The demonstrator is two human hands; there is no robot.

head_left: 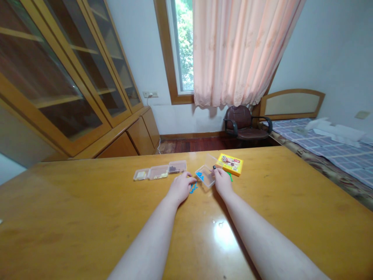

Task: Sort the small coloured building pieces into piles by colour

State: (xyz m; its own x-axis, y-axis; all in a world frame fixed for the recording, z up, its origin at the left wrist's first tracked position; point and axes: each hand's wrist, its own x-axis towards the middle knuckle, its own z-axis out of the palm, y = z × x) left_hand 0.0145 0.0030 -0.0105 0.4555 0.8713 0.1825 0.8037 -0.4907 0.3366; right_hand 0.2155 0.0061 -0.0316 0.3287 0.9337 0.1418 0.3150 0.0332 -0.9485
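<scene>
A small clear plastic box [206,174] with its lid up sits on the wooden table [87,217], a few blue pieces inside it. My right hand [222,181] grips the box's right edge. Just left of it, my left hand [181,187] is curled with fingertips pinched near the box's left edge; what they hold is too small to make out. Loose blue pieces [193,189] lie on the table under the left fingers. A green piece [230,177] lies by the right hand.
Three closed clear boxes [160,172] stand in a row left of the hands. A yellow packet [230,163] lies behind the open box. Beyond the table are a glass-door cabinet [67,85], a chair [244,123], a bed [329,144].
</scene>
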